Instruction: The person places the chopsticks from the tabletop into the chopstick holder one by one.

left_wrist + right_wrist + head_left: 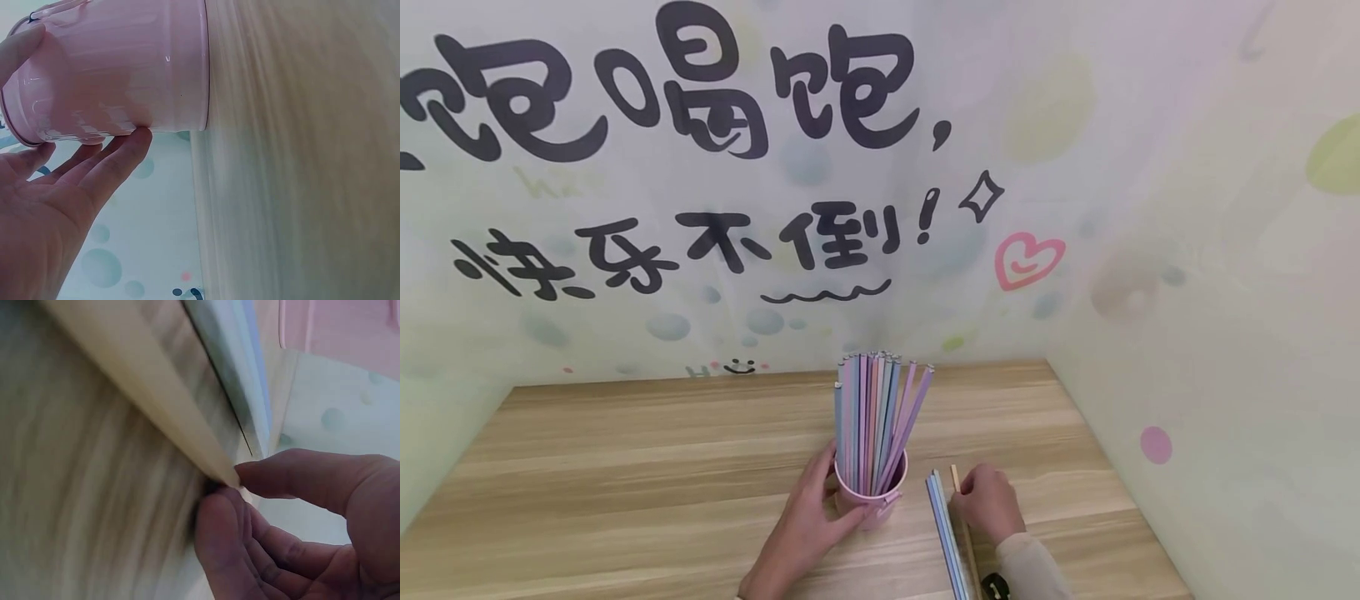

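A small pink metal bucket [874, 510] stands on the table, filled with several slim, pencil-like sticks [868, 425] in pastel blue, pink and purple. My left hand [805, 517] holds the bucket, thumb at the near side of the rim and fingers on its left side. In the left wrist view, fingertips rest on the bucket wall [112, 69]. To the right, my right hand [991, 502] pinches a tan stick [144, 381] near its far end, between thumb and fingers. Just left of it, blue sticks [946, 533] lie side by side on the table.
The wood-grain table [625, 483] meets a white wall [715, 333] with black lettering at the back. Another wall [1225, 375] borders the right side. A black round object [996, 586] shows at the bottom edge beside my right sleeve [1033, 567].
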Motion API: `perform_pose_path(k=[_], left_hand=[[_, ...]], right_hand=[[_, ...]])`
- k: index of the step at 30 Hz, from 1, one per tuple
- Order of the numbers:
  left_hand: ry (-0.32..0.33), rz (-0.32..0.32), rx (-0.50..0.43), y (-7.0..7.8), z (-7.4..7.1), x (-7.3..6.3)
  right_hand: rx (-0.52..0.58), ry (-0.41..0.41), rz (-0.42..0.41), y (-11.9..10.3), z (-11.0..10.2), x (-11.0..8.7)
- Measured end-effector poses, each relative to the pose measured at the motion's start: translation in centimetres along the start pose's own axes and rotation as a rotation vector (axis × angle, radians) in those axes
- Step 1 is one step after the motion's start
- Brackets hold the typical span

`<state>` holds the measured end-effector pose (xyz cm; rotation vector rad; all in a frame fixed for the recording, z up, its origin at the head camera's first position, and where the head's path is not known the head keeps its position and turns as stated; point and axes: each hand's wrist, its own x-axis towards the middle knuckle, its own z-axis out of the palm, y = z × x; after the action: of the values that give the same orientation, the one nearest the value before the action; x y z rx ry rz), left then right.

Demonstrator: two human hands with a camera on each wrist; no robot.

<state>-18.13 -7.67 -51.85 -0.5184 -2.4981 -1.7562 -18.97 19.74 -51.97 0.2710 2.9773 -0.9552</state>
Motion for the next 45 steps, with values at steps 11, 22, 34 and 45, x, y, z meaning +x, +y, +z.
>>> perform_pose_path(k=[11,22,34,45], left_hand=[[-0.004,0.012,0.004,0.0,0.1,0.0],[-0.005,-0.012,0.019,-0.1,-0.1,-0.1],[-0.017,-0.005,-0.012,0.0,-0.2,-0.1],[-0.024,0.001,-0.026,0.0,-0.3,-0.2]], right_hand=[[0.071,-0.039,0.123,2.8,-2.5,-0.5],[0.247,0.014,0.074,2.0,-6.5,0.0],[0.606,0.148,-0.072,-6.4,-9.7,0.9],[0.790,0.348,-0.226,-11.3,-11.0,2.2]])
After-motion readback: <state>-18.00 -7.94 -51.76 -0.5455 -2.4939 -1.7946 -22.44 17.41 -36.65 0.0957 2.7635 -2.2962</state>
